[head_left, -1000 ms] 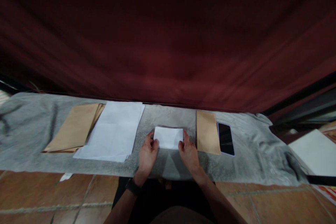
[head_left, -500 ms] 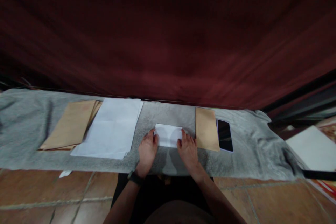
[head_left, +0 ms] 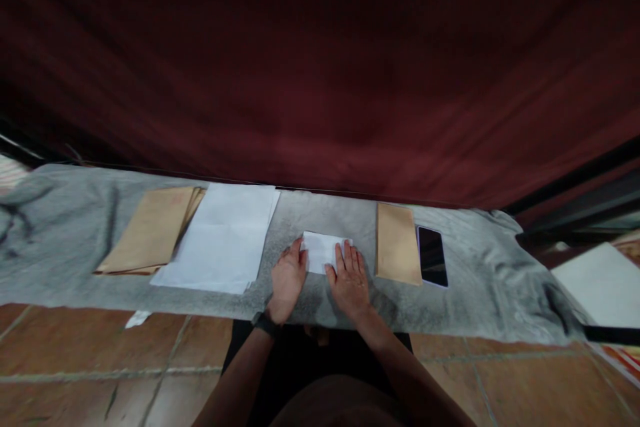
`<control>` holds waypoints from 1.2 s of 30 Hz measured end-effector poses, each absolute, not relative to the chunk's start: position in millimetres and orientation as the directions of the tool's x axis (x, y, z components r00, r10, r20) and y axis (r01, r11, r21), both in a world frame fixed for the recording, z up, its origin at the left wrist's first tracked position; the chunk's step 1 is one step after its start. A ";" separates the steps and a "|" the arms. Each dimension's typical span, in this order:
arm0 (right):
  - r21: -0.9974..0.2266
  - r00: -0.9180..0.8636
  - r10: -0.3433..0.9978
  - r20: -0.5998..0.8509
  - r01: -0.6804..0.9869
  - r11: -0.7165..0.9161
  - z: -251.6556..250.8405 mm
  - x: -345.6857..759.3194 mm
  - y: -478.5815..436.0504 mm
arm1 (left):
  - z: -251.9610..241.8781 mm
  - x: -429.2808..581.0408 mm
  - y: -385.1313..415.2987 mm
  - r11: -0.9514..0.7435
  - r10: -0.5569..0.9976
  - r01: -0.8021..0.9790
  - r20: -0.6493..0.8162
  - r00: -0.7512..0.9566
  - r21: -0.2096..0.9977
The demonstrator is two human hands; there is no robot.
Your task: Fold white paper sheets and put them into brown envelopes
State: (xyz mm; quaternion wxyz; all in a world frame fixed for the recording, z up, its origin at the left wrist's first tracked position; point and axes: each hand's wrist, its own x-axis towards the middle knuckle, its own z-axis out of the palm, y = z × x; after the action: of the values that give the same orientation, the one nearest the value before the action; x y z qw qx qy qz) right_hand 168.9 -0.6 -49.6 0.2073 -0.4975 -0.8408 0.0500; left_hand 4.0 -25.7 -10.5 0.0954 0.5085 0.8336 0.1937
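A small folded sheet of white paper (head_left: 319,253) lies flat on the grey cloth in front of me. My left hand (head_left: 289,275) is at its left edge, with the thumb and forefinger touching the side. Across the right part of the paper rests my right hand (head_left: 350,279), its fingers spread and pressed down flat, covering that end. To the right of this hand is a single brown envelope (head_left: 398,245). Left of my left hand lies a stack of larger white sheets (head_left: 220,240), which overlaps a pile of brown envelopes (head_left: 150,227).
A phone (head_left: 433,257) with a pale purple edge lies beside the single envelope. The grey cloth (head_left: 480,280) covers a long narrow surface, with a dark red curtain (head_left: 320,80) behind it. At the far right is a white board-like object (head_left: 603,283). A white scrap (head_left: 138,319) is on the tiled floor.
My right hand has moved from the paper's right edge onto its top, fingers now laid flat. My left hand stays at the left edge. The camera view has shifted slightly.
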 end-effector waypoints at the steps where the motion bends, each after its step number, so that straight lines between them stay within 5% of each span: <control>1: -0.282 -0.415 0.856 0.309 0.820 0.499 -50.5 169.3 -1.1 | -11.0 4.4 -25.6 0.403 0.884 0.811 0.047 -0.464 0.425; 7: -0.226 -0.417 0.844 0.336 0.834 0.502 -50.0 168.1 -1.4 | -13.0 4.5 -26.0 0.395 0.882 0.802 0.059 -0.467 0.448; 11: -0.197 -0.414 0.846 0.335 0.848 0.493 -51.7 167.4 -1.6 | -12.6 11.6 -26.2 0.341 0.893 0.869 0.164 -0.418 0.358; 18: -0.146 -0.472 0.835 0.283 0.839 0.524 -54.1 170.4 -1.4 | -28.8 44.4 -18.6 -0.082 0.978 0.951 0.207 0.019 0.300; 36: -0.191 -0.359 0.867 0.345 0.877 0.440 -56.2 185.3 1.9 | -41.6 14.5 -28.6 0.087 0.964 0.964 0.222 -0.145 0.252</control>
State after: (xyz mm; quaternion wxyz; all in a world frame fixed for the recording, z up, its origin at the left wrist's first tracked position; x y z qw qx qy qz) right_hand 185.3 1.9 -56.2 0.2012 -0.5291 -0.8243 -0.0130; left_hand 14.5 -28.6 -41.6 0.0004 0.6537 0.7372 0.1706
